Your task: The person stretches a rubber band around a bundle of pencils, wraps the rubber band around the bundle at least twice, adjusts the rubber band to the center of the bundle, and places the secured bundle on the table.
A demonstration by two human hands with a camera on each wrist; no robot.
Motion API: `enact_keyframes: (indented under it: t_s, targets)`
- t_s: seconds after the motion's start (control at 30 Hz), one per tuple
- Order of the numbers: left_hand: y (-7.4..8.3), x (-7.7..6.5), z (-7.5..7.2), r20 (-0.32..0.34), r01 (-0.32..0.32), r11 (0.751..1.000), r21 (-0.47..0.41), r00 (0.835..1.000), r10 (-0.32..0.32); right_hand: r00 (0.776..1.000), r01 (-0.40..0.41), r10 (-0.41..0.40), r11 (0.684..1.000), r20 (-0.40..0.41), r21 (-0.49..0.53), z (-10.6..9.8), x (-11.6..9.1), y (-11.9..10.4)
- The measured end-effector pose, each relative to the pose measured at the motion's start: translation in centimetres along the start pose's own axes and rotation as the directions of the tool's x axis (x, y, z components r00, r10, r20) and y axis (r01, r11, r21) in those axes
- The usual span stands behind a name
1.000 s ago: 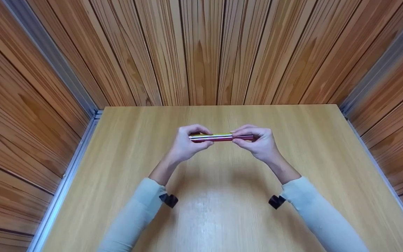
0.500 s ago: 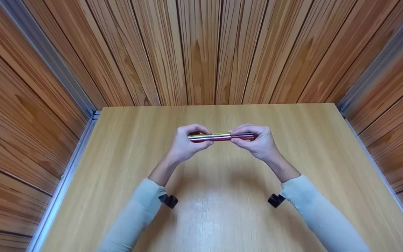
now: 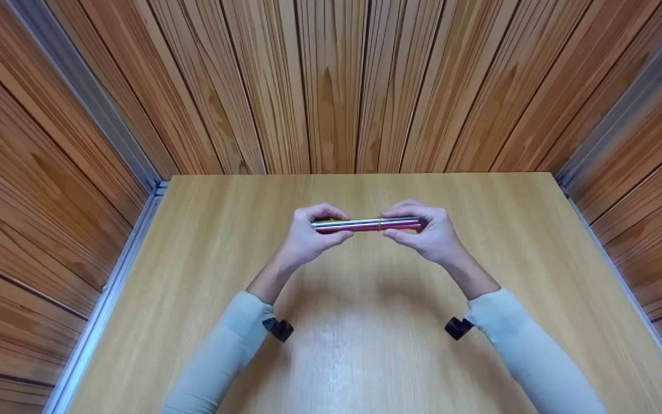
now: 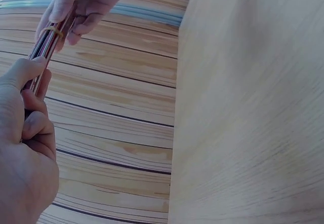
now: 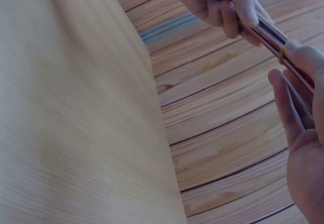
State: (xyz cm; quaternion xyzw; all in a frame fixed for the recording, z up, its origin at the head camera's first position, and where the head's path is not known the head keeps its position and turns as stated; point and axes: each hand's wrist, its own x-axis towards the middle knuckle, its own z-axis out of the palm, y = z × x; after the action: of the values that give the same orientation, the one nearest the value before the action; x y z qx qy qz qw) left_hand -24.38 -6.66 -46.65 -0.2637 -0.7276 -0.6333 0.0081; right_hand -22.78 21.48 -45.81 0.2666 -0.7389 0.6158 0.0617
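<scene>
A slim bundle of coloured, pencil-like sticks (image 3: 365, 225) is held level above the table in the head view, with silver, pink and dark red sides showing. A yellowish rubber band (image 5: 281, 54) circles it near the right hand's fingertips. My left hand (image 3: 307, 234) grips the left end between thumb and curled fingers, and they hide that end. At the other end my right hand (image 3: 426, 233) pinches the bundle just past the band, thumb on the near side and fingers on the far side. The left wrist view shows the band (image 4: 52, 31) beside the right thumb.
Below the hands lies a light wooden table (image 3: 331, 322). Wood-plank walls (image 3: 331, 86) rise behind it and at both sides, with metal rails (image 3: 107, 299) along the edges. A small black camera (image 3: 278, 329) sits at each sleeve cuff.
The rubber band has come into view between the hands, by the right fingertips. The bundle looks slightly turned, with less yellow showing. The right hand has shifted a little to the right.
</scene>
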Motion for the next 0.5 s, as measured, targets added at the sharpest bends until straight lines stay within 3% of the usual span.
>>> enact_keyframes:
  t_s: [0.23, 0.5]
  targets:
    - [0.39, -0.1, 0.15, 0.009, 0.021, 1.0, -0.008, 1.0, -0.021, 1.0, 0.016, -0.016, 0.999, 0.003, -0.048, 0.25, -0.07, -0.36]
    - [0.71, -0.13, 0.62, 0.065, 0.05, 0.998, 0.025, 0.997, -0.052, 1.0, 0.007, -0.007, 0.997, -0.002, -0.077, 0.9, -0.19, -0.53]
